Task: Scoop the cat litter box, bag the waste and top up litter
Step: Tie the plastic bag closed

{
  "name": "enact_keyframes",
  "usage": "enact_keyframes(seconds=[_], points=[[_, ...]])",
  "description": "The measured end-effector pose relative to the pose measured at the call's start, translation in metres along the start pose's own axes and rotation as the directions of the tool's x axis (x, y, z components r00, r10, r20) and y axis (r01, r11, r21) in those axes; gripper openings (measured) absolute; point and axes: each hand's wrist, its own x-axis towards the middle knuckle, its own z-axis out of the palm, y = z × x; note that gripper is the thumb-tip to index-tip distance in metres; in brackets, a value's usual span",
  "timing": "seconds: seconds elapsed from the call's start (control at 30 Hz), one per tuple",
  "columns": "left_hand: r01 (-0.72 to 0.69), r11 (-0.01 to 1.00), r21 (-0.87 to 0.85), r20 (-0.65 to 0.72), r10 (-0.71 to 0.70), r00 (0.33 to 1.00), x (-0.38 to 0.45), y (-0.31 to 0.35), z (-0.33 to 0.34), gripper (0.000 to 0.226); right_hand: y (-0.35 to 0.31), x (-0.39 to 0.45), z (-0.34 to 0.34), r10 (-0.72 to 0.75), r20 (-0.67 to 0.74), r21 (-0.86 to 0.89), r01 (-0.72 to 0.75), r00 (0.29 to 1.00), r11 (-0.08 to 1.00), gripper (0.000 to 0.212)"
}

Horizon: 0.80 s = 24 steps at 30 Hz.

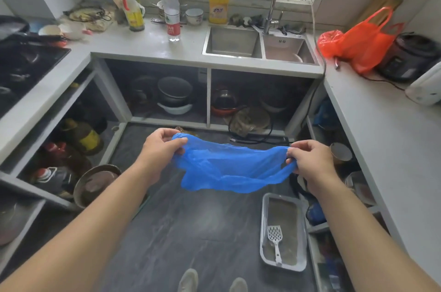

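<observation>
Blue bag [229, 167] between hands, litter box [284, 232] below-right

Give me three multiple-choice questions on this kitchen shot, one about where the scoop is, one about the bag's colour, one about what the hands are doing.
1. Where is the scoop?
A. In the sink
B. In the litter tray on the floor
C. On the counter

2. What colour is the bag held in the hands?
A. Blue
B. Orange
C. White

3. What state is that bag in?
A. Tied shut on the floor
B. Hanging from the tap
C. Stretched between the left hand and right hand

Answers:
1 B, the scoop lies on the litter in the tray, lower right on the floor.
2 A, the held bag is blue; the orange bag sits on the counter.
3 C, each hand has a grip on one end, holding it in the air.
</observation>
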Motion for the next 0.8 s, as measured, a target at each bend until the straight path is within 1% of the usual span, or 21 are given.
enact_keyframes(seconds=[0.07,0.1,0.17,0.23,0.27,0.33,0.37,0.43,0.47,0.57,0.6,0.67,0.7,0.73,0.77,0.8], points=[[-0.004,0.986,-0.164,0.011,0.006,1.000,0.003,0.003,-0.001,0.022,-0.003,0.006,-0.003,-0.012,-0.018,0.042,0.013,1.000,0.999,0.013],[0.004,0.977,-0.212,0.033,0.003,0.999,0.003,0.005,-0.001,0.021,-0.004,0.009,-0.005,-0.026,-0.017,0.045,0.027,1.000,0.999,0.013],[0.048,0.959,-0.278,0.054,-0.035,0.998,0.000,0.008,-0.003,0.023,-0.003,0.014,-0.008,-0.008,-0.043,0.038,0.010,0.999,0.999,0.013],[0.086,0.935,-0.344,-0.002,-0.092,0.996,0.005,0.011,-0.004,0.023,0.000,0.022,-0.015,0.022,-0.090,0.051,-0.017,0.996,0.999,0.013],[0.095,0.937,-0.337,-0.035,-0.113,0.993,0.007,0.014,-0.005,0.023,0.000,0.023,-0.019,0.020,-0.098,0.046,-0.016,0.995,0.999,0.012],[0.082,0.975,-0.208,-0.093,-0.103,0.990,0.009,0.014,-0.008,0.021,0.001,0.023,-0.019,-0.048,-0.083,-0.040,0.045,0.995,0.998,0.013],[0.061,0.991,-0.122,-0.102,-0.074,0.992,0.010,0.013,-0.006,0.019,0.001,0.021,-0.016,-0.091,-0.039,-0.100,0.087,0.995,0.991,0.013],[0.020,1.000,-0.009,-0.059,-0.021,0.998,0.009,0.016,-0.001,0.017,-0.003,0.017,-0.007,-0.122,0.025,-0.160,0.125,0.992,0.979,0.012],[0.002,1.000,-0.003,-0.057,-0.002,0.998,0.010,0.019,0.002,0.016,-0.005,0.019,-0.004,-0.124,0.019,-0.149,0.125,0.992,0.981,0.011],[-0.032,0.993,-0.118,-0.192,0.008,0.981,0.016,0.039,-0.003,0.017,-0.009,0.024,-0.006,-0.092,-0.068,-0.056,0.088,0.993,0.995,0.010],[-0.035,0.990,-0.139,-0.195,0.007,0.981,0.016,0.046,-0.007,0.019,-0.011,0.023,-0.007,-0.110,-0.054,-0.066,0.107,0.992,0.992,0.008],[-0.053,0.994,-0.092,-0.087,0.045,0.995,0.015,0.058,-0.007,0.019,-0.018,0.020,-0.006,-0.158,0.019,-0.076,0.159,0.987,0.984,0.008],[-0.084,0.995,-0.055,-0.041,0.082,0.996,0.013,0.062,-0.004,0.018,-0.023,0.017,-0.003,-0.170,0.040,-0.070,0.173,0.985,0.983,0.009],[-0.132,0.991,-0.038,-0.052,0.130,0.990,0.010,0.065,-0.001,0.016,-0.027,0.016,-0.001,-0.177,0.045,-0.067,0.179,0.983,0.981,0.010],[-0.197,0.980,-0.039,-0.126,0.190,0.974,0.006,0.066,0.000,0.014,-0.030,0.013,0.000,-0.164,0.023,-0.046,0.165,0.986,0.985,0.010],[-0.272,0.961,-0.042,-0.231,0.255,0.939,0.004,0.068,-0.001,0.011,-0.032,0.011,-0.001,-0.155,-0.009,-0.016,0.154,0.988,0.988,0.010]])
